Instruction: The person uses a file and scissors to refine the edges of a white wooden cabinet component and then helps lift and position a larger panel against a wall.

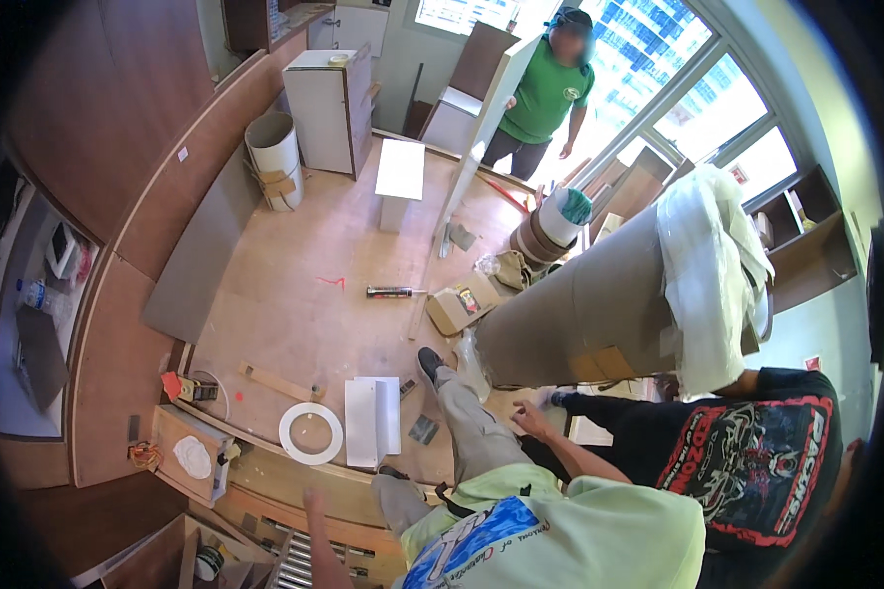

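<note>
Grey column (570, 304) seen at 1 o'clock from nearer right hand (532, 420), long axis toward 2. Right fingers loosely parted, nothing held; left hand (312, 503) blurred, state cannot be told.

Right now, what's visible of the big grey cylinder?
The large cylinder looks smooth and brownish grey, with whitish plastic wrap bunched around its upper end and a brown patch on its near side. It stands right of centre; any tilt is unclear. The right hand is apart from it; whether the worker in black touches it is unclear.
</note>
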Demonstrator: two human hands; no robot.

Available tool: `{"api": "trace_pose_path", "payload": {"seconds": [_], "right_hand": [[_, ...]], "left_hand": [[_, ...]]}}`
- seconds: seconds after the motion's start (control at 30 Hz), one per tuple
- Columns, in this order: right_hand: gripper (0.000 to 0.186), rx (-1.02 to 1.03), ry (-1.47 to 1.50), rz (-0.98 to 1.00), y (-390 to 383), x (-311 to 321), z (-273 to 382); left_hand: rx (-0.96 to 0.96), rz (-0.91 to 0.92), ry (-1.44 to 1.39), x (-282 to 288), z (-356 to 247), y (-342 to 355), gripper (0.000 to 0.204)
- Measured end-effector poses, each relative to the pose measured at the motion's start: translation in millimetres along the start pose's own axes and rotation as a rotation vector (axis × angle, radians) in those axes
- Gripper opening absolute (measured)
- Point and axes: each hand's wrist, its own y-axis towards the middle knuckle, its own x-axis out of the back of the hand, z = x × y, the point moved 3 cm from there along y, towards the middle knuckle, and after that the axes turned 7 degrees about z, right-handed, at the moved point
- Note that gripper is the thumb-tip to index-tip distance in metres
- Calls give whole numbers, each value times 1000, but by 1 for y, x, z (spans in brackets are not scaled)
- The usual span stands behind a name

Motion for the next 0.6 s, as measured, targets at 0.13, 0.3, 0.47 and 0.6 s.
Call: {"api": "trace_pose_path", "payload": {"seconds": [0.13,0.3,0.47,0.6], "right_hand": [[53,-6,110,-103,136,66,2],[40,353,32,-323,352,170,130],[42,558,212,-710,485,367,357],[38,757,686,-864,502,573,513]], "left_hand": [[-129,-72,-336,-13,-174,41,51],[-333,-166,-498,-64,-278,85,48],[-112,5,-200,-147,-259,63,34],[-68,82,-228,-237,-300,25,41]]}}
